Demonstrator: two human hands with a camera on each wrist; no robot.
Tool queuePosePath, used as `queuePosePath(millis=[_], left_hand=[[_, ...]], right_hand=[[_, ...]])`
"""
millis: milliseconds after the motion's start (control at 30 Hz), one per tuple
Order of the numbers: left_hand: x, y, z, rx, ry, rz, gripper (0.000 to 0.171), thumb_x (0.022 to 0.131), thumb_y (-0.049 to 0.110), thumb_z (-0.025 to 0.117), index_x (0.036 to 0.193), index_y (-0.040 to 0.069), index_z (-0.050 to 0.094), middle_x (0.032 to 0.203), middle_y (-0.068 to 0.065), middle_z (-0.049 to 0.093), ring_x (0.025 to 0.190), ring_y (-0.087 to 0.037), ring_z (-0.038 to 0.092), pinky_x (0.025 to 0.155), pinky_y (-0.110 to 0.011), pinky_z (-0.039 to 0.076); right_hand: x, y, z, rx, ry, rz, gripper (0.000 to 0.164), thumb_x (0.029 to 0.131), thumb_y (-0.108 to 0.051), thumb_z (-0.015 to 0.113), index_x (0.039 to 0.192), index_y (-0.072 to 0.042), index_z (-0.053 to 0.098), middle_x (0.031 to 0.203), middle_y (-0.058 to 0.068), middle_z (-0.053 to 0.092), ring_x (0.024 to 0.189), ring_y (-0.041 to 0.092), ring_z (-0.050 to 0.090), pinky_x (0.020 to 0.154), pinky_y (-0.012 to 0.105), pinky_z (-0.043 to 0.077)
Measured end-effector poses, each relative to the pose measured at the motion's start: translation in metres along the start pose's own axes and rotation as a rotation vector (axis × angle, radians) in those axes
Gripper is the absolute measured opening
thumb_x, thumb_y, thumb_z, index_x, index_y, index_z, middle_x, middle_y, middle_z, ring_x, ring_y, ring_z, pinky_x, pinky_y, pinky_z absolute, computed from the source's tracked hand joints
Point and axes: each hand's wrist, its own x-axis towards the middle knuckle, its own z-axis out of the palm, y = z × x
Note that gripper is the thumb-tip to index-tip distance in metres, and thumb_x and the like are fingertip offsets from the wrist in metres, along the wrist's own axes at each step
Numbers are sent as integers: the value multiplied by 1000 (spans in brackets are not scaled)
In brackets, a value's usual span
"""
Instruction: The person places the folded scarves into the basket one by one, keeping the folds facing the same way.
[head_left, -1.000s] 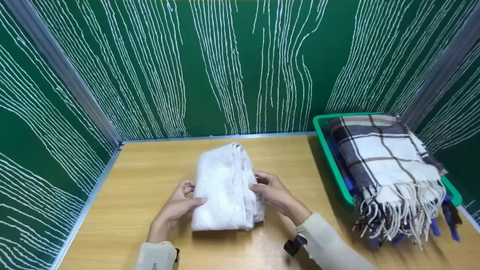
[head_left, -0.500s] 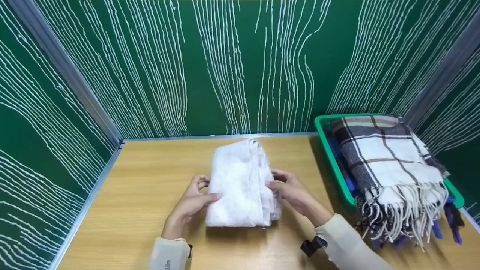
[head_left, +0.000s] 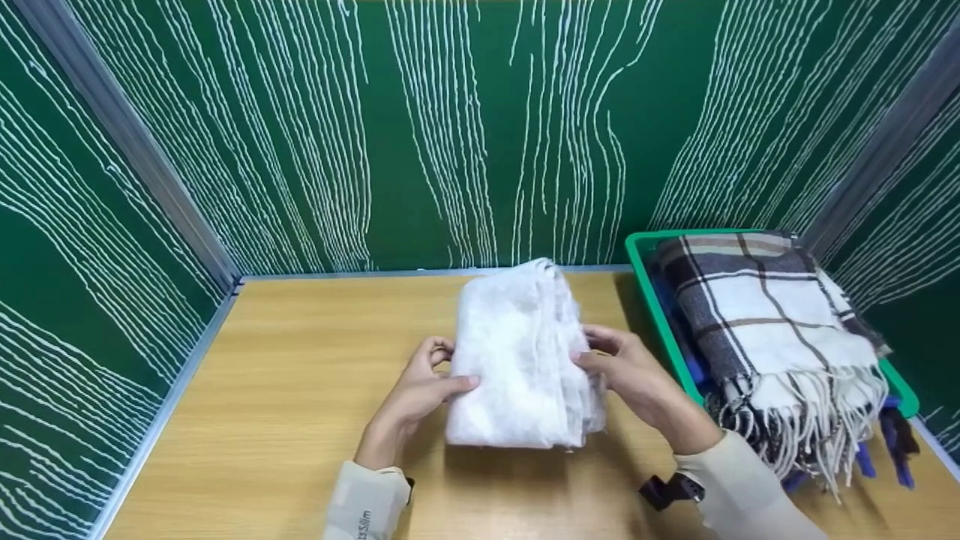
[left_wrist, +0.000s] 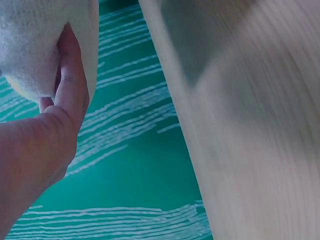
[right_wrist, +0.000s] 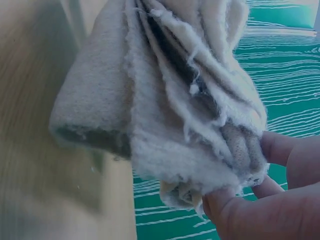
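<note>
A folded white woolly cloth [head_left: 510,360] is held between both hands, seemingly raised off the wooden tabletop, with its shadow beneath. My left hand [head_left: 412,394] pinches its left side, thumb on the near face and fingers behind. On the opposite side my right hand [head_left: 637,375] grips the layered edge between thumb and fingers. Several loose fuzzy layers of the cloth [right_wrist: 165,115] show in the right wrist view, with the right hand [right_wrist: 270,195] at its corner. In the left wrist view, the left hand [left_wrist: 60,120] holds the cloth's edge; some fingers are hidden.
At the right stands a green basket [head_left: 660,322] holding a folded plaid scarf [head_left: 780,307] with white fringe over its front rim. Blue fabric shows under the scarf. Green walls [head_left: 427,135] with white wavy lines enclose the wooden table [head_left: 300,360].
Both hands have carried the folded white cloth rightwards and a little farther from me, nearer the green basket. The grip on it looks the same.
</note>
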Motion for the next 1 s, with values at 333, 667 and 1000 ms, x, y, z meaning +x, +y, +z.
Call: queuePosePath(millis=[333, 667, 1000], left_hand=[[6, 13, 30, -33, -1, 32, 53, 85, 4, 84, 124, 6, 48, 126, -15, 56, 98, -26, 65, 77, -30, 52], [12, 30, 60, -41, -2, 90, 55, 84, 4, 85, 125, 5, 49, 128, -17, 58, 106, -30, 66, 95, -38, 55], [18, 46, 94, -87, 7, 170, 50, 83, 1, 84, 122, 4, 52, 121, -14, 62, 95, -25, 64, 86, -32, 56]], right_hand=[[-14, -13, -31, -40, 12, -29, 50, 102, -2, 61, 149, 8, 51, 134, 10, 64, 101, 10, 67, 85, 27, 58], [-27, -29, -64, -102, 22, -47, 52, 104, -4, 60, 154, 6, 47, 135, 5, 63, 106, 10, 67, 88, 28, 58], [-36, -42, -103, -21, 19, -80, 38, 103, 1, 61, 134, -19, 69, 117, -11, 72, 99, 13, 72, 83, 30, 62]])
